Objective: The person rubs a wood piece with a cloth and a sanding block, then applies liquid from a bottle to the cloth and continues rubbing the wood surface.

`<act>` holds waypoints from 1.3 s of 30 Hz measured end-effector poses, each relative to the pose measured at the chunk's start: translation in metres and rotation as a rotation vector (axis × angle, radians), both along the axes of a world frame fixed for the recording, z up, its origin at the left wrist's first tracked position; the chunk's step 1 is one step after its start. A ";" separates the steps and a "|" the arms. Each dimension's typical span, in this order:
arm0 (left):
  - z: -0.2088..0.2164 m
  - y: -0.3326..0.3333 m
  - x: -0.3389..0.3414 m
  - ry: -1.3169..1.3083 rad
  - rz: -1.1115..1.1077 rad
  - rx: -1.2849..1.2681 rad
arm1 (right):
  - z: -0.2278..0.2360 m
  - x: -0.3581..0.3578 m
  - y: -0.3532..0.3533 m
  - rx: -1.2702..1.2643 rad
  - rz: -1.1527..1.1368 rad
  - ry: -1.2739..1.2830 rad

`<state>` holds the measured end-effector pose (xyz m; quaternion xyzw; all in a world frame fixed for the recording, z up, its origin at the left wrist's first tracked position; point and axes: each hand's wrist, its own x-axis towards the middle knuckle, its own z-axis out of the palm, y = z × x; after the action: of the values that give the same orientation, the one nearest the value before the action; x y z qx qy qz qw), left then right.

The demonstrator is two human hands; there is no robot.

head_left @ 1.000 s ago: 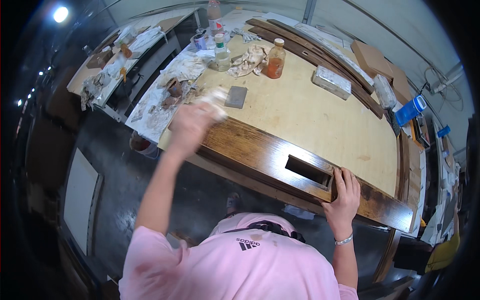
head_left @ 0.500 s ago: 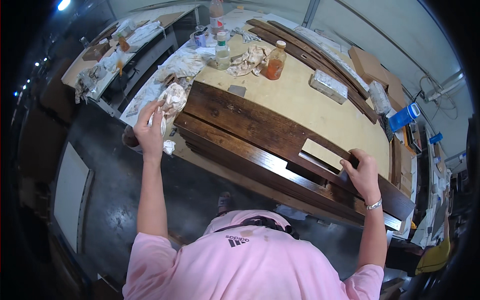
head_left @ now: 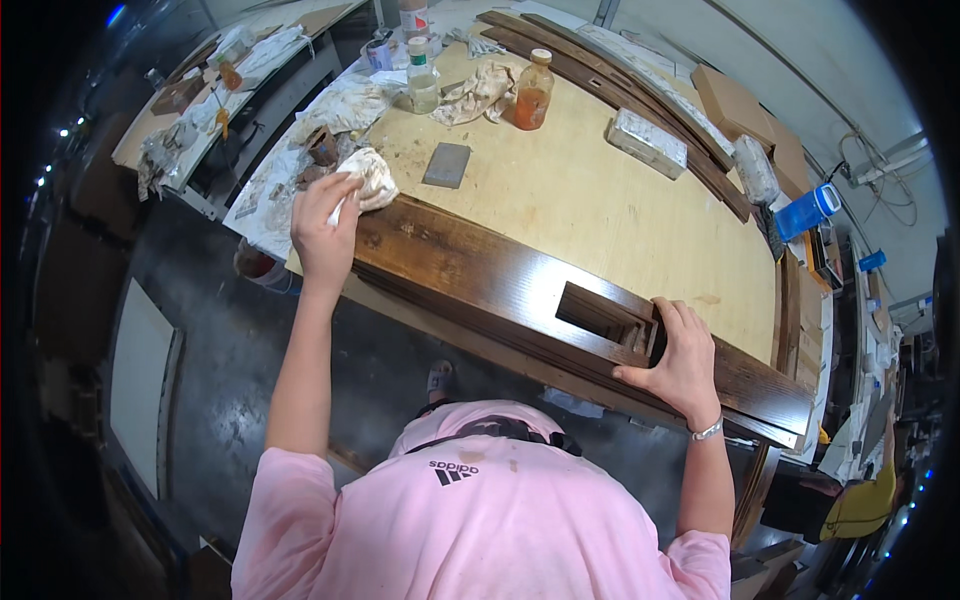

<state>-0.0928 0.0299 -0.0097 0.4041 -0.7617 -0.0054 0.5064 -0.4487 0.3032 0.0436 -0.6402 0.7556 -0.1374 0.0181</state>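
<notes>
My left hand (head_left: 326, 230) is closed on a crumpled, stained white rag (head_left: 372, 182) beside the left end of a long dark-brown wooden board (head_left: 450, 255). The board lies flat along the near edge of the table, on top of more dark boards. A rectangular cutout (head_left: 598, 318) goes through it right of the middle. At the cutout's right end, my right hand (head_left: 680, 362) grips the board, fingers over the far side and thumb toward the near edge. Behind the board's left part lies a flat grey pad (head_left: 447, 165).
On the pale tabletop (head_left: 560, 220) stand a bottle of orange liquid (head_left: 533, 92) and a clear bottle (head_left: 421, 76), near a crumpled cloth (head_left: 480, 92). A wrapped block (head_left: 647, 143) lies farther right. Long brown strips (head_left: 620, 92) run along the back; a blue container (head_left: 806, 212) is at right.
The top board has come nearer me and now lies lined up over the stack, uncovering more of the grey pad. My right hand moved with it; my left hand brought the rag to the right.
</notes>
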 end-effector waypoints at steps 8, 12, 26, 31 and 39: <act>0.004 -0.009 0.011 -0.137 0.051 -0.017 | -0.007 0.008 -0.005 -0.066 0.021 -0.040; 0.016 -0.019 0.065 0.794 -0.144 0.475 | -0.013 0.005 -0.002 -0.048 -0.031 -0.074; -0.097 -0.113 0.119 -0.653 0.240 0.902 | 0.020 0.099 -0.047 -0.231 -0.255 -0.457; -0.101 -0.129 0.142 -0.530 0.058 0.803 | 0.033 0.203 -0.145 -0.262 0.065 -0.447; 0.032 -0.044 0.116 0.172 -0.824 0.865 | 0.011 0.292 -0.224 -0.203 0.099 -1.289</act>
<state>0.0237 -0.0138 0.0224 0.2431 -0.7406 -0.5430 0.3123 -0.1568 0.0790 0.0544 -0.4622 0.5462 -0.5633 0.4132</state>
